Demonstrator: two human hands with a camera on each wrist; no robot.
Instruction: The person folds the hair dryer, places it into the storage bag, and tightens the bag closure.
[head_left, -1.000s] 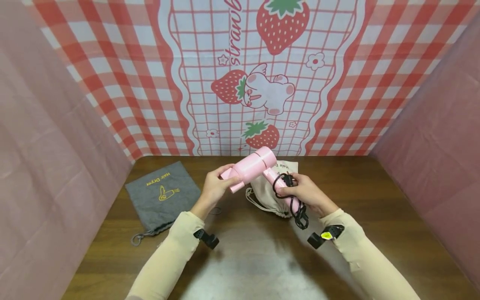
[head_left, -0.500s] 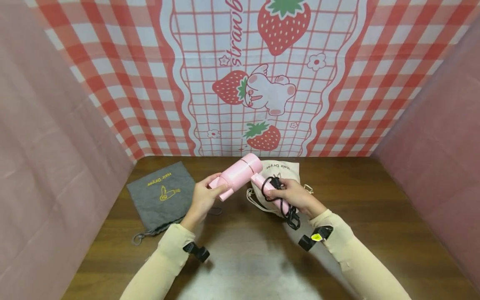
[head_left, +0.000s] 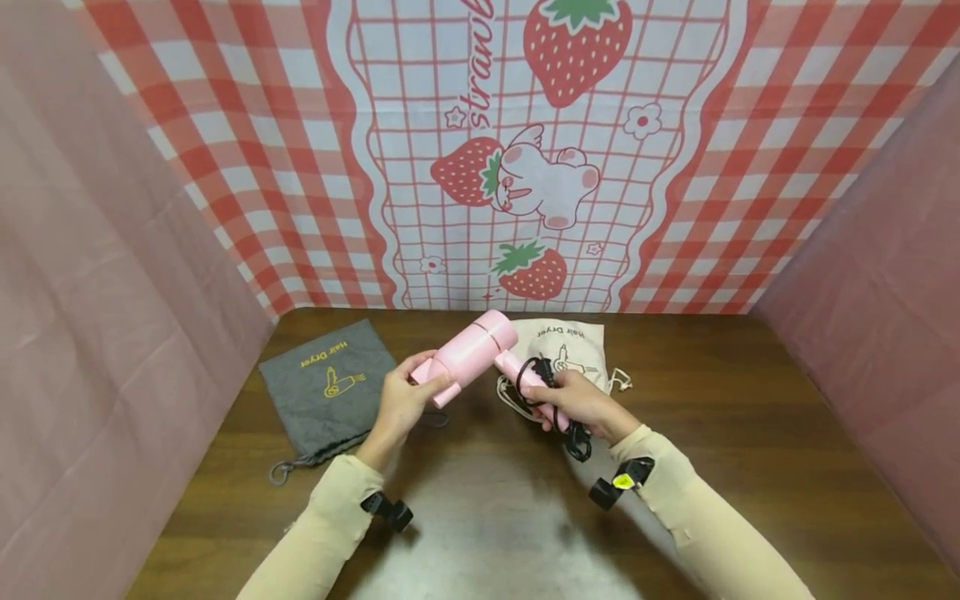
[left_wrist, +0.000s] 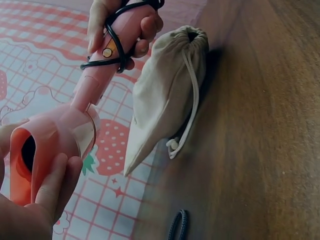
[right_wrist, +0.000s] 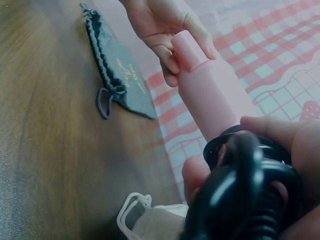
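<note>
Hair dryer (head_left: 476,350) further left, pale pink

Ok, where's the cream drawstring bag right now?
In the head view, the cream bag lies at the back of the table, right of the grey bag, partly hidden by the pink hair dryer and the right hand.

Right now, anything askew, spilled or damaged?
The backdrop looks turned: its lettering runs vertically and its cartoon animal lies sideways. No spill visible; the pink hair dryer, held by left hand and right hand, shows no visible damage.
</note>
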